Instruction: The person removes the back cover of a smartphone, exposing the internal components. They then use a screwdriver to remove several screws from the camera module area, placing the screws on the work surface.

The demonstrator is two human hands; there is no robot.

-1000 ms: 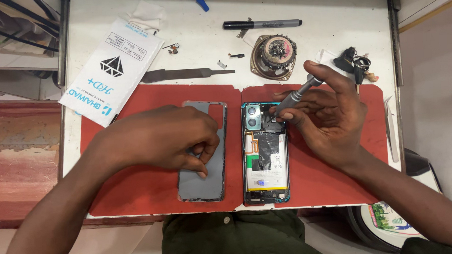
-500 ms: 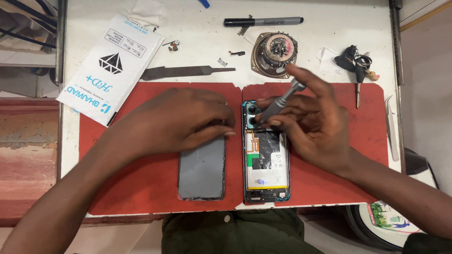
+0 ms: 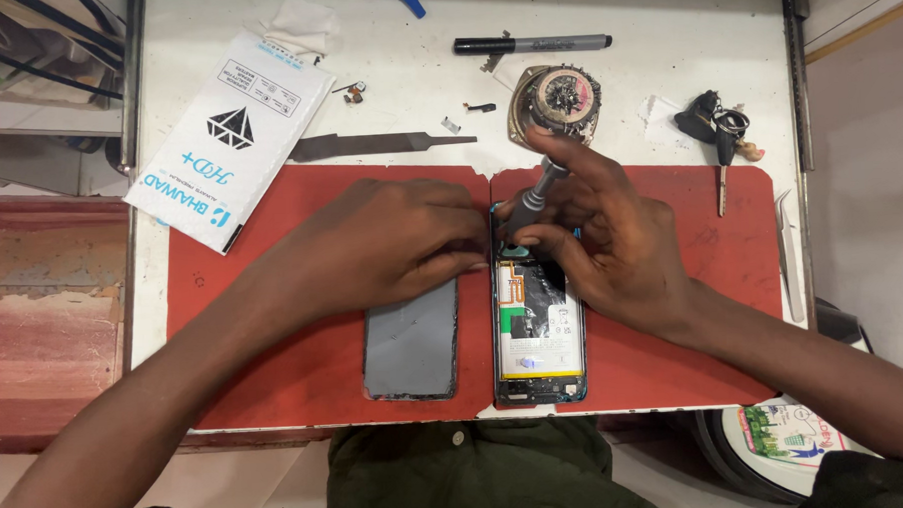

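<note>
Under my right fingers [image 3: 546, 236] stands a slim metal screwdriver [image 3: 541, 186], pinched near its tip and tilted over the top end of the opened phone [image 3: 538, 331]. My right hand [image 3: 611, 243] is clamped on that shaft. My left hand [image 3: 391, 241] lies beside it, fingertips together against the phone's upper left edge, palm over the top of the detached grey back cover [image 3: 412, 341]. Both lie on a red rubbery mat [image 3: 274, 320] on the white counter [image 3: 663, 16]. I judge the tip could slip off a tiny screw and gouge the glossy battery or orange flex, should my bracing hand shift.
</note>
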